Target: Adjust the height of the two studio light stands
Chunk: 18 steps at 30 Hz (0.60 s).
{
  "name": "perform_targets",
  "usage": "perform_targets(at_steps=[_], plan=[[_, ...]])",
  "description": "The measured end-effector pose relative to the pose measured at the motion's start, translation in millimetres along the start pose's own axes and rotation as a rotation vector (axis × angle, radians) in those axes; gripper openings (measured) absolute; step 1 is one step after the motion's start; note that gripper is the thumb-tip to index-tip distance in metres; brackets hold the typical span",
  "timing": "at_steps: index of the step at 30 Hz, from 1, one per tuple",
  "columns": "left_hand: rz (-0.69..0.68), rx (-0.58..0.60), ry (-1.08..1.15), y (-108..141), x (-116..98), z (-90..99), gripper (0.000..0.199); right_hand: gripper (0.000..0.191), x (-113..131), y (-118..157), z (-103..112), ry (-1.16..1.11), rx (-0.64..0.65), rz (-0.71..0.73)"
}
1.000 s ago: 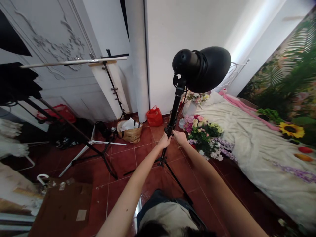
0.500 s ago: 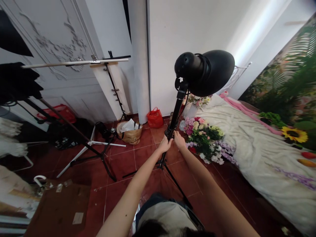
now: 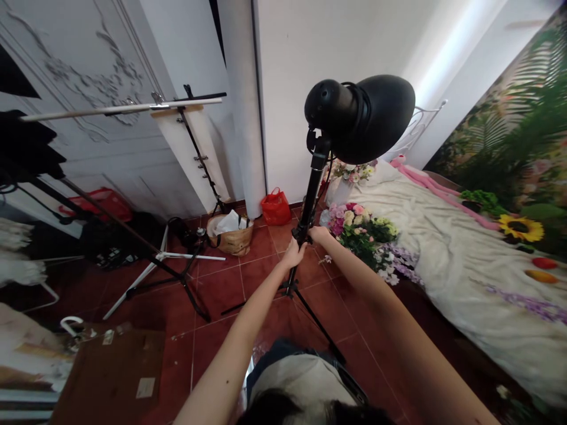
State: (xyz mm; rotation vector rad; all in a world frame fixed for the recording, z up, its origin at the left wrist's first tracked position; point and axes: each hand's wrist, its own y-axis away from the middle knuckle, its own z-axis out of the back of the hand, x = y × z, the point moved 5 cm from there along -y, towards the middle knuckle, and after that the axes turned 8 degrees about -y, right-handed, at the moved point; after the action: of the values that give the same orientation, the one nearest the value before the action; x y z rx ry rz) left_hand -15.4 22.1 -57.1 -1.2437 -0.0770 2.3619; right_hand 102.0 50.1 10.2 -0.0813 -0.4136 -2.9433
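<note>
In front of me a black light stand (image 3: 313,188) stands on tripod legs on the tiled floor. A studio light (image 3: 330,105) with a wide black reflector (image 3: 381,121) tops it, facing right. My left hand (image 3: 293,255) is closed around the pole just below a collar, its thumb lying along the front. At the collar's right side, my right hand (image 3: 319,235) has its fingers closed, apparently on the adjusting knob, which the fingers mostly hide. A thin cable hangs from the lamp beside the pole.
To the right, flower bouquets (image 3: 363,233) stand beside a bed with a cream cover (image 3: 447,248). A red bag (image 3: 276,208) and a woven basket (image 3: 234,239) sit by the wall. More stands (image 3: 181,277) and a cardboard box (image 3: 110,372) occupy the left.
The view has shifted slightly, so the lamp and stand appear a little further left and higher. Both hands keep their hold at the collar; my right forearm has swung somewhat outward.
</note>
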Motion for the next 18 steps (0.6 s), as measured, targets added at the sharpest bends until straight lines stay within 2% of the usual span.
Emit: perform_targets(at_steps=[8,13,15,18], plan=[[0.030,0.017,-0.016,0,0,0.5,0.041,0.024,3,30,-7,-0.017,-0.177,-0.099],[0.031,0.007,0.019,0,-2,2.3,0.043,0.031,10,49,-22,-0.048,-0.234,-0.132],[0.038,0.005,0.019,0,-4,3.1,0.044,0.044,14,60,-33,-0.092,-0.261,-0.149],[0.031,0.000,0.023,1,-7,4.6,0.044,0.076,19,79,-53,-0.209,-0.270,-0.185]])
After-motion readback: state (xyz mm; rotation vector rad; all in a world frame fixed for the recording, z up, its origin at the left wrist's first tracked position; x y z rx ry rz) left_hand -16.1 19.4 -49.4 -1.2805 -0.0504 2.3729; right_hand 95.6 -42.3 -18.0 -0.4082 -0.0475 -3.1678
